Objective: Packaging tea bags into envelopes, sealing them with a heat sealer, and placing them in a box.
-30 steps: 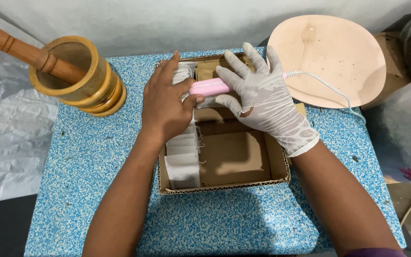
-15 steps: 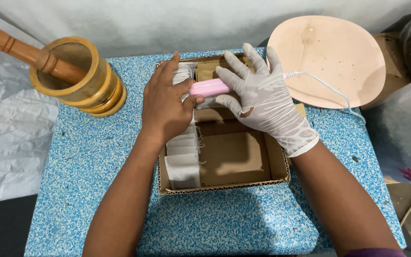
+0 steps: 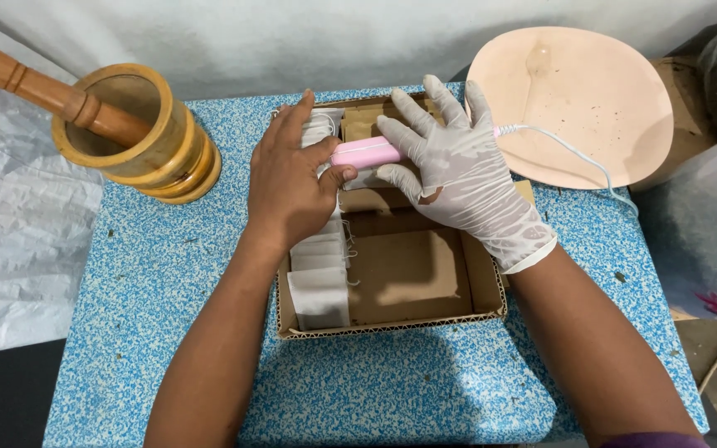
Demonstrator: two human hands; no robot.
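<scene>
Both hands on a small pink device above the open cardboard box.

My bare left hand [image 3: 292, 187] and my white-gloved right hand [image 3: 458, 178] are together, both closed on the short pink plastic bar-shaped device [image 3: 367, 152], which sits over the far end of the shallow brown corrugated cardboard box [image 3: 479, 282] on the blue-speckled tabletop [image 3: 176, 274]. The left thumb pinches its near end; the right fingers wrap its far end, where a thin white cord [image 3: 578, 158] exits toward the pale peach round plastic tray [image 3: 582, 91]. I judge the device light, rigid and smooth, so it is best held across its body, never by the cord. A row of small white paper sachets [image 3: 319, 282], soft and easily creased, lines the box's left side. A yellow wooden mortar [image 3: 139, 137] with a brown wooden pestle [image 3: 35, 83] stands to the left.
</scene>
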